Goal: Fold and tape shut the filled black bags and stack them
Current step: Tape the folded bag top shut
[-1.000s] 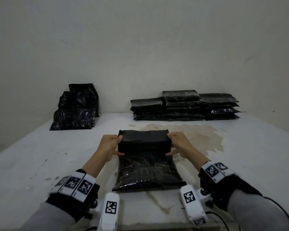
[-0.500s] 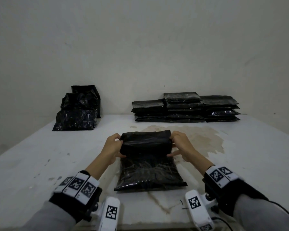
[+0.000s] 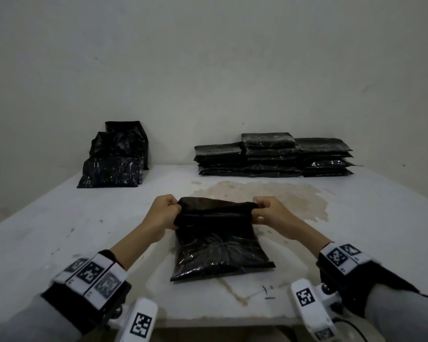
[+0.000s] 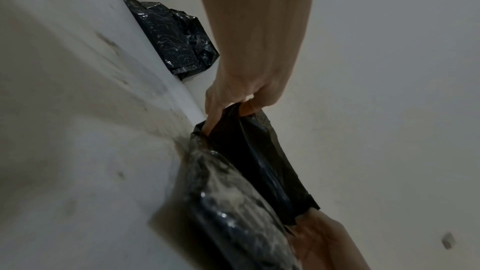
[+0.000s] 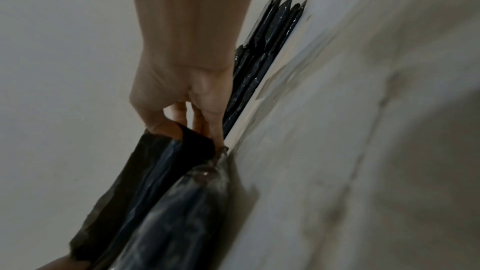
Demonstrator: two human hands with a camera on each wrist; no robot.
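Note:
A filled black bag lies flat on the white table in front of me. Its loose top flap is folded over toward me along the far edge. My left hand pinches the flap's left end, and my right hand pinches its right end. In the left wrist view the left hand has thumb and fingers curled round the black flap. The right wrist view shows my right hand gripping the flap the same way.
Low stacks of flat closed black bags stand at the back right against the wall. A pile of looser filled black bags leans at the back left. A brown stain marks the table beyond the bag.
Both hands have rolled the flap over toward me, turning their fingers down and in. The folded band now looks narrower and sits lower on the bag.

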